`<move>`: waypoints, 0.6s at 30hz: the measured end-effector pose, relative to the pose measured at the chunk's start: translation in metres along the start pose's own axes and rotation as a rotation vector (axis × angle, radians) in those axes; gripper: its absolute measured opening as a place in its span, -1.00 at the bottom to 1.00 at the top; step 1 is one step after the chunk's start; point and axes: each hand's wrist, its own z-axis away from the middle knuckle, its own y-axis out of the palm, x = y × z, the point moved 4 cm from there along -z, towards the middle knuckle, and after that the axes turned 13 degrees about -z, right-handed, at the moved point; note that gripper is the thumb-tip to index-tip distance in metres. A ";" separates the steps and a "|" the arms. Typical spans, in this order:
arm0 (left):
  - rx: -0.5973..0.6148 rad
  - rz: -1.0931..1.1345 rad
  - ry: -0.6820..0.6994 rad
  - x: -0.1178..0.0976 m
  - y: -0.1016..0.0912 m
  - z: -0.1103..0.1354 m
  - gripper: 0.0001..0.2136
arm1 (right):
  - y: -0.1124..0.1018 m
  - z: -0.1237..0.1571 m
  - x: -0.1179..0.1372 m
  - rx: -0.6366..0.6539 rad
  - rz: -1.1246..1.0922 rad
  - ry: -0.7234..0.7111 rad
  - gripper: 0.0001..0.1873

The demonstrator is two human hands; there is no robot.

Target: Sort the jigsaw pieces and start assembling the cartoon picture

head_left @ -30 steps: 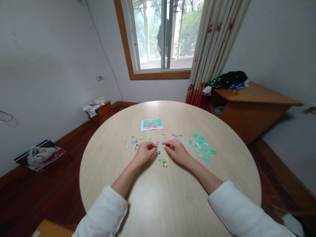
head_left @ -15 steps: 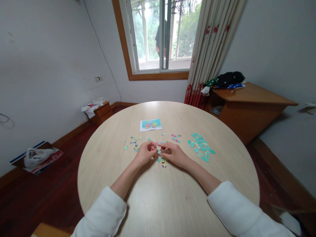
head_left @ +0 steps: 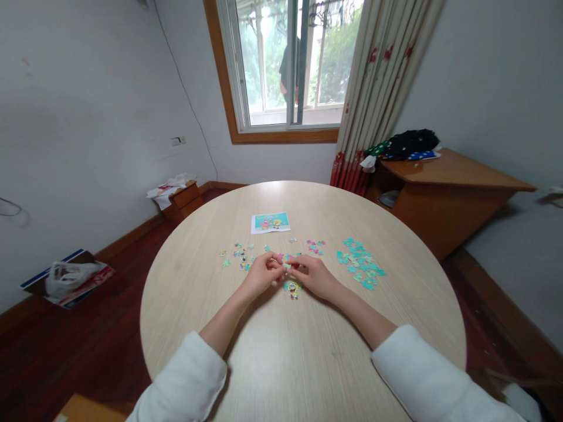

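My left hand [head_left: 264,271] and my right hand [head_left: 315,275] meet over the middle of the table, fingers pinched. A small pale green puzzle piece [head_left: 287,266] shows between their fingertips, partly covered by them. Just below the hands lies a joined yellow cartoon-face section of puzzle [head_left: 292,288]. Pink and teal pieces behind the fingers are partly hidden. Several mixed loose pieces [head_left: 240,254] lie left of my left hand. Beyond my right hand is a small group of pink and teal pieces [head_left: 315,247].
A spread of teal puzzle pieces [head_left: 361,264] covers the right part of the round table [head_left: 281,363]. Farther back lies a printed reference picture [head_left: 270,223]. A wooden desk [head_left: 457,181] with clothes [head_left: 409,144] stands at right. Through the window, a person [head_left: 288,70] is visible.
My hands have drawn slightly closer, and the right fingertips now meet the left ones at the pale green piece. The person outside has shifted a little. The view has moved slightly.
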 end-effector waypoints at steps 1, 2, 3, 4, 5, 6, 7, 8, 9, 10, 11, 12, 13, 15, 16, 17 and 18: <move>0.008 0.007 0.003 0.000 0.001 0.001 -0.75 | 0.000 0.000 0.001 -0.004 -0.001 -0.003 -0.84; 0.012 0.013 0.006 0.000 0.002 0.001 -0.74 | -0.001 0.000 0.001 -0.008 -0.003 -0.007 -0.84; 0.011 0.016 0.012 0.000 0.003 0.001 -0.74 | -0.001 -0.001 0.002 -0.012 -0.005 -0.009 -0.84; 0.009 0.018 0.016 0.000 0.003 0.002 -0.74 | -0.001 -0.001 0.002 -0.016 -0.006 -0.010 -0.84; 0.007 0.018 0.020 -0.001 0.004 0.002 -0.75 | -0.002 -0.001 0.003 -0.019 -0.005 -0.010 -0.84; 0.007 0.015 0.026 -0.001 0.004 0.002 -0.77 | -0.002 -0.001 0.003 -0.021 -0.004 -0.011 -0.84; 0.006 0.008 0.033 -0.002 0.003 0.001 -0.79 | -0.002 -0.001 0.003 -0.026 -0.001 -0.013 -0.84; 0.003 -0.006 0.041 -0.002 0.002 0.001 -0.82 | -0.002 -0.001 0.002 -0.032 0.003 -0.015 -0.84; -0.008 -0.025 0.050 -0.003 0.001 0.000 -0.85 | -0.003 -0.001 0.002 -0.040 0.009 -0.016 -0.84; -0.024 -0.047 0.058 -0.003 -0.001 -0.001 -0.89 | -0.003 -0.001 0.001 -0.050 0.015 -0.016 -0.83; -0.049 -0.069 0.063 -0.003 -0.004 -0.002 -0.92 | -0.004 -0.001 -0.001 -0.058 0.022 -0.014 -0.83; -0.080 -0.091 0.064 -0.003 -0.008 -0.003 -0.95 | -0.004 -0.001 -0.002 -0.065 0.028 -0.011 -0.83; -0.116 -0.112 0.063 -0.002 -0.013 -0.005 -0.97 | -0.004 -0.001 -0.003 -0.071 0.033 -0.009 -0.83; -0.178 -0.156 0.045 0.002 -0.023 -0.008 -0.97 | -0.005 -0.001 -0.005 -0.078 0.034 -0.003 -0.82; -0.196 -0.183 0.029 0.005 -0.028 -0.010 -0.96 | -0.005 0.000 -0.006 -0.082 0.031 0.001 -0.82; -0.205 -0.213 0.015 0.008 -0.032 -0.012 -0.96 | -0.005 0.000 -0.006 -0.083 0.027 0.007 -0.82; -0.209 -0.247 0.009 0.011 -0.035 -0.013 -0.95 | -0.005 0.000 -0.007 -0.085 0.025 0.015 -0.82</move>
